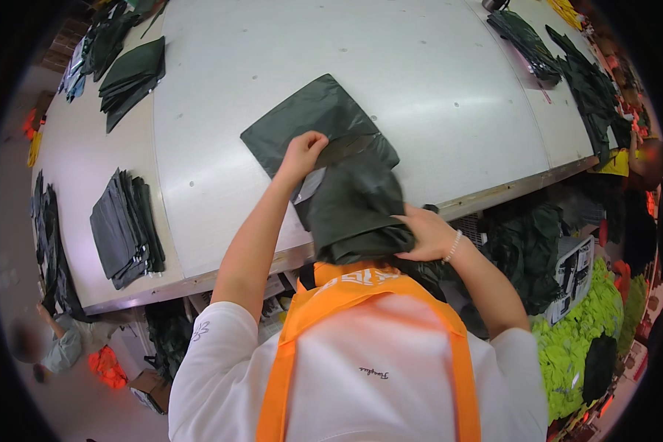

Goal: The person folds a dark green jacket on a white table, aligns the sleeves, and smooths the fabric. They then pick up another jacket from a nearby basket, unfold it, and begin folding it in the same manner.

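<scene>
A flat, square piece of dark green, slightly glossy fabric (302, 116) lies on the table in front of me. Over its near corner hangs a thicker dark green folded garment (357, 210), bunched at the table edge against my apron. My right hand (429, 234) grips this garment from its right side, the thumb on top and the fingers partly underneath. My left hand (306, 153) is closed in a pinch above the flat square, beside a shiny see-through strip (350, 149). What lies between its fingertips is too small to tell. A pale grey patch (311, 184) shows between the two pieces.
Stacks of dark green folded pieces lie at left (127, 230), far left (132, 77) and far right (524, 44). Below the table's right edge are a white crate (573, 276) and a bright yellow-green fabric heap (578, 346). Other people stand at both sides.
</scene>
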The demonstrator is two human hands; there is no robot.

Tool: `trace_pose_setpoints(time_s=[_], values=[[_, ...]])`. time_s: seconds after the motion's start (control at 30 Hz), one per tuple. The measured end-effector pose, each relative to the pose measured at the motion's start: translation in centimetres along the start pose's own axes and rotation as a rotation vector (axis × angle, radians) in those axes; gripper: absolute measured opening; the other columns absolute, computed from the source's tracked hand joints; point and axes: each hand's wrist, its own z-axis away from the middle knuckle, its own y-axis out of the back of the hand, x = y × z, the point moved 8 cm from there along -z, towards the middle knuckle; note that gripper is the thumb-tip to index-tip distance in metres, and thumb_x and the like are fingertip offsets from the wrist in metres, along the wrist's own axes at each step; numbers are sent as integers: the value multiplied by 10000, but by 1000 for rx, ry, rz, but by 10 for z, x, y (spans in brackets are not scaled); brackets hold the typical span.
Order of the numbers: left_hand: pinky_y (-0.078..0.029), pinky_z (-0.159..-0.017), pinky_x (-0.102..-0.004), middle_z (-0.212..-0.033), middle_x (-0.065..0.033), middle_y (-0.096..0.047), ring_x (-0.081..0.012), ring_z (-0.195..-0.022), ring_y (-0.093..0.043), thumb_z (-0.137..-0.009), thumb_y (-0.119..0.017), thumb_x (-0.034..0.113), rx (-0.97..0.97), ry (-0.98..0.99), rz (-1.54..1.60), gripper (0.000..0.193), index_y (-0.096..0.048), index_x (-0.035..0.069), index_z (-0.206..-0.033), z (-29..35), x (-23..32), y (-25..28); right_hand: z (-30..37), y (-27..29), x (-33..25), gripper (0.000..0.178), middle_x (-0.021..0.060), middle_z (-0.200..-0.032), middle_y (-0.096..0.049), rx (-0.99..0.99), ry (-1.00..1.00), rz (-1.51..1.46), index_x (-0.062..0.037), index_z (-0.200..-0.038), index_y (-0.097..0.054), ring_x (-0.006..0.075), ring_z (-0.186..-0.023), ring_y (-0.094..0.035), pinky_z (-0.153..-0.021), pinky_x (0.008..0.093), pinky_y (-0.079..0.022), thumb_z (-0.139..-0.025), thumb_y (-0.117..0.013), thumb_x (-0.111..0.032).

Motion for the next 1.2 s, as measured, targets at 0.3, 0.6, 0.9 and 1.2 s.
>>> trace_pose_setpoints(time_s=[0.3, 0.6, 0.9, 1.2], values=[[-407, -628, -225, -760, 19, -618, -66, -697, -499, -864, -611, 190, -302, 187, 15, 158, -676, 46, -878, 43, 57, 57, -76, -4, 52, 567, 200, -1158, -567, 77, -159, -370, 32, -1134, -569, 321, -1086, -548, -942, 355, -430, -711, -718, -315], [-496, -639, -363, -631, -152, -637, -268, -631, -640, -864, -529, 279, 177, 334, 26, 355, -641, -47, -781, 57, -35, -3, -109, 14, 70, 548, 198, -1173, -591, 183, -346, -549, 21, -1183, -561, 291, -1095, -551, -948, 346, -409, -766, -661, -319], [-474, -569, -433, -686, -173, -628, -349, -631, -608, -850, -551, 208, -34, -583, -755, 236, -604, -5, -762, 100, 110, -63, -113, 44, 51, 455, 245, -1067, -556, 325, -376, 121, -3, -1015, -639, 407, -982, -560, -857, 451, -472, -727, -650, -356], [-492, -582, -378, -678, -91, -618, -295, -666, -623, -715, -704, 398, 180, -289, -755, 328, -647, 86, -800, 52, 176, -13, -124, 22, 17, 485, 202, -1105, -530, 156, -325, 387, -43, -1055, -643, 319, -973, -580, -822, 394, -493, -688, -693, -357]])
